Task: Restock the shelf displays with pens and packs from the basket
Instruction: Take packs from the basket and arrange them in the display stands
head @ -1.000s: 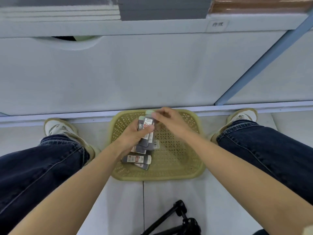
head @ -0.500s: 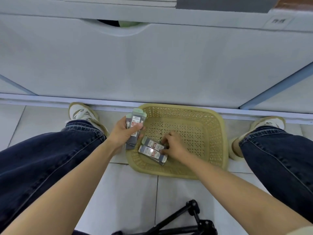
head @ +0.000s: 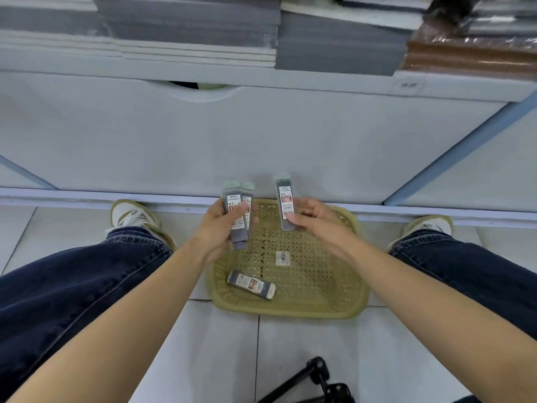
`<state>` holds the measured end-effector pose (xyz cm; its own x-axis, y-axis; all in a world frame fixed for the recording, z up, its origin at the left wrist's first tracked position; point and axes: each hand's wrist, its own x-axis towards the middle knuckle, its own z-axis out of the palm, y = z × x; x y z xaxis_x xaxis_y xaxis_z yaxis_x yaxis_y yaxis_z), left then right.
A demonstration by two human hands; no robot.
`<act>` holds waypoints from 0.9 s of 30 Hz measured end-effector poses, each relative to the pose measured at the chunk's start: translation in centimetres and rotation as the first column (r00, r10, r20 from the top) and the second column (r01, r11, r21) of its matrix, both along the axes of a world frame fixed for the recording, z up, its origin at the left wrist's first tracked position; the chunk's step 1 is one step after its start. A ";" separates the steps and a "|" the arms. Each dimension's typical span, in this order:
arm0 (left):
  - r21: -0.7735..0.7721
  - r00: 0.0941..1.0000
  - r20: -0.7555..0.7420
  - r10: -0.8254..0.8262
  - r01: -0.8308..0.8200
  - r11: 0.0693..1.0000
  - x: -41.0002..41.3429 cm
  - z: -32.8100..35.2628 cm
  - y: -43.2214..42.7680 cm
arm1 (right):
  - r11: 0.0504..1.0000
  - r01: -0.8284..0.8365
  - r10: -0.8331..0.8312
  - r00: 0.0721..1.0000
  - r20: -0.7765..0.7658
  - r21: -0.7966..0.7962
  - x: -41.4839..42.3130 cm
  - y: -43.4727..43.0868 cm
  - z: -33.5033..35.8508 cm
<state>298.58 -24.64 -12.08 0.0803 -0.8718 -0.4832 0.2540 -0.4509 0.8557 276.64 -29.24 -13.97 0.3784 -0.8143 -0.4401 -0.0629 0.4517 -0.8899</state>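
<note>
A yellow-green woven basket (head: 319, 301) sits on the floor tiles between my feet. My left hand (head: 220, 228) grips a bunch of dark lead packs (head: 236, 205) upright above the basket's left rim. My right hand (head: 313, 219) pinches one single lead pack (head: 284, 202) upright by its lower end, above the basket's far edge. One more lead pack (head: 251, 285) lies flat in the basket's near left corner. A small barcode sticker (head: 282, 258) lies on the basket floor.
A white cabinet front (head: 261, 135) with a cut-out handle rises right behind the basket. Above it a shelf carries grey stacked pads (head: 189, 27) and a brown wrapped stack (head: 470, 53). A black tripod (head: 319, 382) stands on the floor near me.
My right hand has lifted one pack out of the basket and holds it up. My left hand has risen with its bunch. One pack is left in the basket.
</note>
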 end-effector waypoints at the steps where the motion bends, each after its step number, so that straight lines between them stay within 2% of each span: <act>1: -0.013 1.000 -0.016 0.000 0.000 1.000 -0.6 0.8 -0.2 | 1.000 0.005 -0.005 0.999 0.032 -0.015 -0.1 -0.3 1.4; 3: -0.051 0.999 -0.037 -0.021 0.019 0.999 -1.7 2.4 -0.5 | 0.997 -0.021 0.024 0.999 0.029 -0.080 -0.1 -0.7 4.0; 7: -0.144 0.994 -0.081 -0.069 0.056 0.988 -4.1 5.9 -0.3 | 0.963 -0.114 0.088 0.989 -0.115 -0.245 0.1 0.0 7.8; 11: -0.211 0.998 0.055 -0.044 0.055 0.976 -5.8 8.8 0.4 | 0.927 -0.152 0.097 0.980 -0.174 -0.341 -0.1 1.4 10.5; 16: -0.289 0.976 0.217 0.008 0.057 0.956 -7.1 11.2 1.0 | 0.918 -0.177 0.110 0.974 -0.200 -0.356 -1.0 2.5 13.8; 22: -0.402 0.945 0.317 -0.075 0.206 0.892 -8.5 14.9 1.3 | 0.873 -0.010 -0.054 0.992 -0.116 -0.487 -1.8 2.1 18.8; 27: -0.471 0.957 0.277 -0.088 0.215 0.855 -9.4 19.4 0.5 | 0.835 0.003 -0.076 0.991 -0.110 -0.551 -3.7 1.5 23.8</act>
